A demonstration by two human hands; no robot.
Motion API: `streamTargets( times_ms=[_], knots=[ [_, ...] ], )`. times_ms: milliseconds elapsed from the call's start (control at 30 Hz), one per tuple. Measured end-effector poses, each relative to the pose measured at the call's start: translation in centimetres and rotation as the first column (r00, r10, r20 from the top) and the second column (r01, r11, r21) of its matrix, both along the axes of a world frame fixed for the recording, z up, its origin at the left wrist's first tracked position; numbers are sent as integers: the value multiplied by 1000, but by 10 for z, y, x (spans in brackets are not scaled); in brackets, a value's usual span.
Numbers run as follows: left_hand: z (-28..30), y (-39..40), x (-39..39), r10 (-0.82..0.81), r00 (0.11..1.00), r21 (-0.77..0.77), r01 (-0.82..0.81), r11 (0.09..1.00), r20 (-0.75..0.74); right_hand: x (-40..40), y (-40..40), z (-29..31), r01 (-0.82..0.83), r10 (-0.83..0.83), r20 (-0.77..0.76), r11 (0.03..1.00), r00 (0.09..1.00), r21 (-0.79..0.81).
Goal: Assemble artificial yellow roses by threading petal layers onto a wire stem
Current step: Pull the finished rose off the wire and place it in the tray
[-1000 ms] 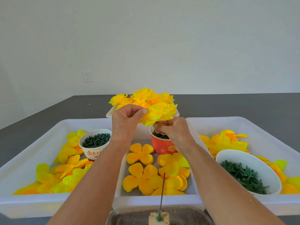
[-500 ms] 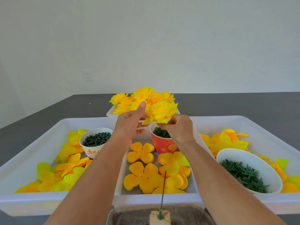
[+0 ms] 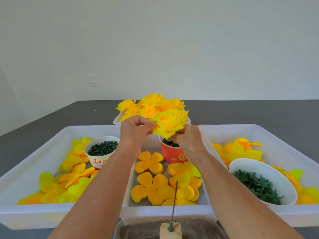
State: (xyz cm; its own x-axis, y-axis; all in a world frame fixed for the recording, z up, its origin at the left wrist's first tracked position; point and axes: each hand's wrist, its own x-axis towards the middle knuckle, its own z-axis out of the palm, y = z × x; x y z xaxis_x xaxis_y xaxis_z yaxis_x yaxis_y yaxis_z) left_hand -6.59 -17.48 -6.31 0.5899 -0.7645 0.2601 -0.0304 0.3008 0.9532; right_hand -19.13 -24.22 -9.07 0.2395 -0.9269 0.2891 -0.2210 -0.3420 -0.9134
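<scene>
Holding an assembled yellow rose above the red cup; both hands engaged; left hand pinches an outer petal at the bloom's left edge between thumb and fingertips; right hand curls beneath the bloom, apparently gripping its base, though what it grips is hidden by petals and knuckles.

Step in hand, by judgement: shaping or seating the outer layer of a near-finished rose; best done by keeping the base firmly held from below while the left hand eases the petal outward a little at a time; tugging hard would likely shift or crease the thin fabric layers; turning the bloom between adjustments should keep it even.

Rose: many layered petals, bright yellow at the rims, deeper orange toward the centre, cupped and overlapping; lowest petals droop toward the red cup.

Finished roses: heaped in a tray just behind the red cup.

Loose petal layers: flat, four-lobed, orange-yellow, lying in front of the red cup.

Wire stem: upright, bare, standing in a block well in front of the red cup.
</scene>
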Motion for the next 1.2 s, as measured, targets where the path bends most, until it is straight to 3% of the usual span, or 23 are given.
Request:
streamTargets(
  times_ms=[300, 400, 567, 667, 867, 1100, 1200],
  knots=[
    [3, 5, -3, 67, 994, -59, -62, 996, 90, 0, 5, 1, -35, 17, 116, 988, 993, 151],
    [3, 5, -4, 78, 991, -73, -70, 995, 112, 1, 6, 3, -76, 25, 218, 971, 976, 226],
    [2, 3, -1, 163, 978, -88, -152, 984, 130, -1, 8, 10, -329, 50, 587, 865, 808, 378],
    [1, 1, 1, 210, 967, -82, -200, 976, 143, -4, 7, 13, -413, -24, 696, 791, 717, 452],
    [0, 1, 0, 212, 954, -51, -206, 977, 211, -6, 5, 13, -432, 31, 678, 792, 735, 432],
    [2, 3, 1, 115, 990, 43, -112, 993, -77, -5, 4, 10, -332, -30, 638, 835, 769, 439],
    [0, 3, 2, 120, 992, 42, -118, 992, -45, -4, 4, 9, -256, -66, 586, 856, 807, 449]
  ],
)
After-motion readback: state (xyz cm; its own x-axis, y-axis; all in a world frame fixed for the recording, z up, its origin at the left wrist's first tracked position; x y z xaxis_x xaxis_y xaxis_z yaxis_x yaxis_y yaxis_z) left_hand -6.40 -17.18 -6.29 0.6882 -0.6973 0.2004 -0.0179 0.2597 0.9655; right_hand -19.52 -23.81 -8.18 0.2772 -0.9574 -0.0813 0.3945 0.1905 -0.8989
